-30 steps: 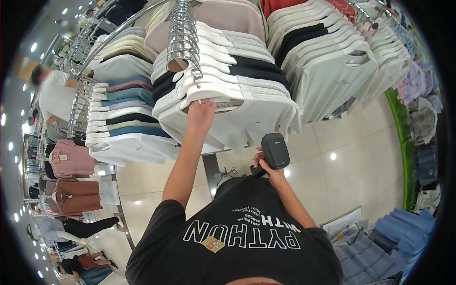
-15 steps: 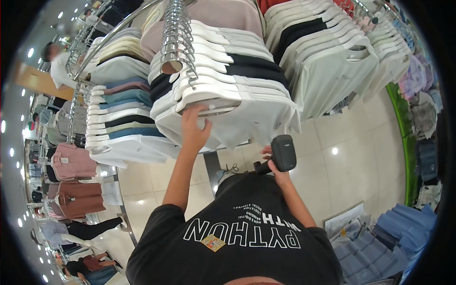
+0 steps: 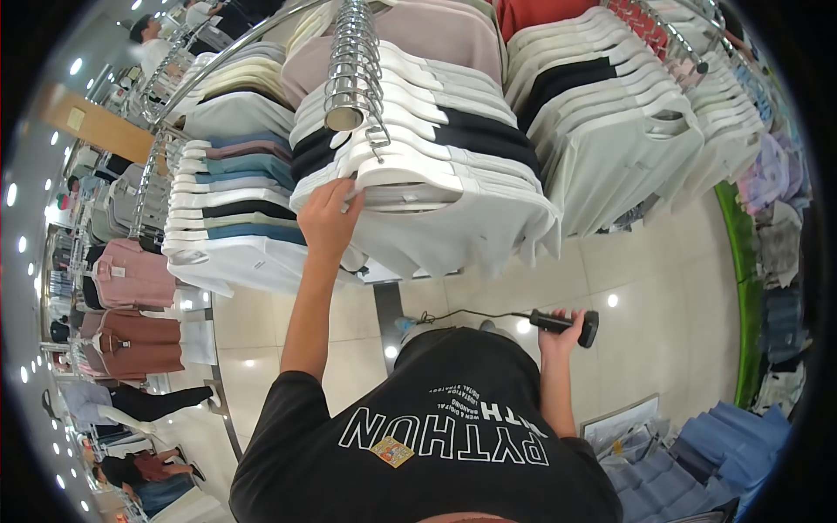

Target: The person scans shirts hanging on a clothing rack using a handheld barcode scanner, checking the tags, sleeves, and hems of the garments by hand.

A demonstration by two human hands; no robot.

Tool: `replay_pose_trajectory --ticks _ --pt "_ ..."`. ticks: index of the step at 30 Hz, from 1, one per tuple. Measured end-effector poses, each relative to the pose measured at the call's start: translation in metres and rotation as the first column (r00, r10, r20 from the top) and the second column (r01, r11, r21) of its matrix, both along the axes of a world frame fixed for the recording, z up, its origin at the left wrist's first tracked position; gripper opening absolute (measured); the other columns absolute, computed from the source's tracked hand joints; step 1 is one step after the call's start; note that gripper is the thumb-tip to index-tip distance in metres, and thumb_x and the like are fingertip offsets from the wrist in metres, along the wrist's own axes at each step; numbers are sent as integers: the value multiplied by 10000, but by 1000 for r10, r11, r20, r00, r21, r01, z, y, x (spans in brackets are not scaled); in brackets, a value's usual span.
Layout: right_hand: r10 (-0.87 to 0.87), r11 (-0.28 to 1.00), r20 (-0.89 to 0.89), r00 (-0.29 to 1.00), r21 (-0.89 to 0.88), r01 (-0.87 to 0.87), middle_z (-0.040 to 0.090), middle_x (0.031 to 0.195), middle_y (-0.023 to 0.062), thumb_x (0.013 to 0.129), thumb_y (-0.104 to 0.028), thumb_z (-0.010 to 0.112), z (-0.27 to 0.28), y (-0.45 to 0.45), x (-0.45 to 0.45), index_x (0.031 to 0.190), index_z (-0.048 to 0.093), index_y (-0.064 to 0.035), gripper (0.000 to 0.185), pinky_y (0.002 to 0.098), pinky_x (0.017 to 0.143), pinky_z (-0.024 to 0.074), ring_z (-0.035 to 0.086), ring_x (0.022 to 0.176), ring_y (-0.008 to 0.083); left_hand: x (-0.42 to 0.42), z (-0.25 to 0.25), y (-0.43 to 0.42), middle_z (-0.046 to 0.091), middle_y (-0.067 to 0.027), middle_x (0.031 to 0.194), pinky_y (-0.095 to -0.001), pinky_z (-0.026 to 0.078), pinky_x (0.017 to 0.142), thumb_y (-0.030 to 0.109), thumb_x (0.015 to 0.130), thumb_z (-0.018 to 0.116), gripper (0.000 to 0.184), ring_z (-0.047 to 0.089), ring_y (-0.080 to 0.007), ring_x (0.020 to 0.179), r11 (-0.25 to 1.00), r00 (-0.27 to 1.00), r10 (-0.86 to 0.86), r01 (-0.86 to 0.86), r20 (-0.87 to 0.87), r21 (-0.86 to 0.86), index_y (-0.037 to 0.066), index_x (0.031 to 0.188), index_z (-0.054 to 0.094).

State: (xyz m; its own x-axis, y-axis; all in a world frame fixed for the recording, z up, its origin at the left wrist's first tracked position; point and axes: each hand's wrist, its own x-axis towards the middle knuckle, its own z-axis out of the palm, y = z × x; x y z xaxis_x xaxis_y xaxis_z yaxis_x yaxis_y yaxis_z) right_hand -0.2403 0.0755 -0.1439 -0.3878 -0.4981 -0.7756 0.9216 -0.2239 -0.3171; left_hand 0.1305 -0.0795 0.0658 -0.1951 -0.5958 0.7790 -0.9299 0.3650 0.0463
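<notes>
My left hand [image 3: 326, 220] is closed on the shoulder and neckline of the front white shirt [image 3: 436, 228], its fingertips curled at the collar. This shirt hangs on a white hanger [image 3: 410, 174], first in a row of mostly white shirts with some black ones. Out to the right, above the floor, my right hand [image 3: 562, 338] grips a black barcode scanner [image 3: 547, 323]. It lies sideways, and a thin black cord [image 3: 479, 312] runs from its handle end towards my feet.
A chrome rail with spiral rings [image 3: 353, 78] projects towards me over the shirts. Coloured shirts [image 3: 244, 187] hang on the left, and more pale shirts [image 3: 628, 139] on the right. Folded blue clothes [image 3: 732, 444] lie at lower right. Other people are at the far left.
My left hand has shifted left along the neckline and closed on the shirt's shoulder. My right hand has swung right and away from the shirts, turning the scanner sideways. The view has shifted slightly.
</notes>
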Motion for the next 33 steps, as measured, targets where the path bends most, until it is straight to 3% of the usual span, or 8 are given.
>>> replay_pose_trajectory --ticks 10,14,17,22,25,27,30,33 --pt "-142 986 -54 988 77 146 455 714 17 828 -334 609 12 36 -37 924 410 -146 290 327 668 432 473 658 154 -32 23 20 632 -69 852 -299 493 620 96 719 675 207 622 -237 742 982 998 -47 52 35 -181 53 917 632" --pt "-64 998 -84 994 -22 62 457 658 11 821 -256 612 -9 33 -58 797 421 -108 243 333 664 421 475 623 156 -20 30 25 624 -131 865 -360 482 712 126 780 582 193 610 -295 784 925 995 2 -39 -97 -379 1 927 591" --pt "-38 998 -146 989 -64 29 435 618 11 820 -223 612 -7 17 -62 736 413 -97 250 330 646 416 458 598 154 24 29 6 628 -144 879 -378 479 753 111 873 460 176 604 -270 770 884 902 -84 -128 -423 -449 -15 839 578" --pt "195 946 -211 958 -219 -240 402 631 9 858 -196 540 30 -8 -43 807 439 -106 145 324 662 388 422 594 134 10 134 52 601 -118 850 -368 456 795 124 919 397 202 567 -228 807 864 744 -291 -66 -602 -499 -3 843 535" --pt "470 731 -310 826 -389 -561 400 628 13 858 -193 528 62 -16 -30 896 464 -103 118 314 651 371 403 580 134 15 154 76 590 -112 839 -375 444 819 144 923 399 202 556 -229 818 829 637 -457 52 -621 -557 5 853 529" --pt "542 514 -484 687 -455 -727 420 638 38 841 -188 524 71 -24 -19 957 453 -86 170 307 635 365 403 556 149 21 154 92 582 -108 832 -380 436 835 156 926 400 203 549 -229 825 802 518 -565 161 -642 -576 11 859 525" --pt "475 184 -743 472 -441 -879 478 721 82 800 -288 584 84 -39 -6 935 447 -58 300 317 627 384 472 571 171 26 135 110 570 -103 821 -386 423 859 175 930 401 205 539 -230 836 723 249 -682 372 -688 -582 19 869 519" --pt "320 55 -868 381 -384 -922 515 1011 152 730 -344 684 104 -52 10 954 500 -40 420 343 755 434 561 742 205 22 98 116 558 -97 810 -393 411 883 194 935 403 207 528 -231 847 558 -99 -652 608 -751 -565 27 879 513"
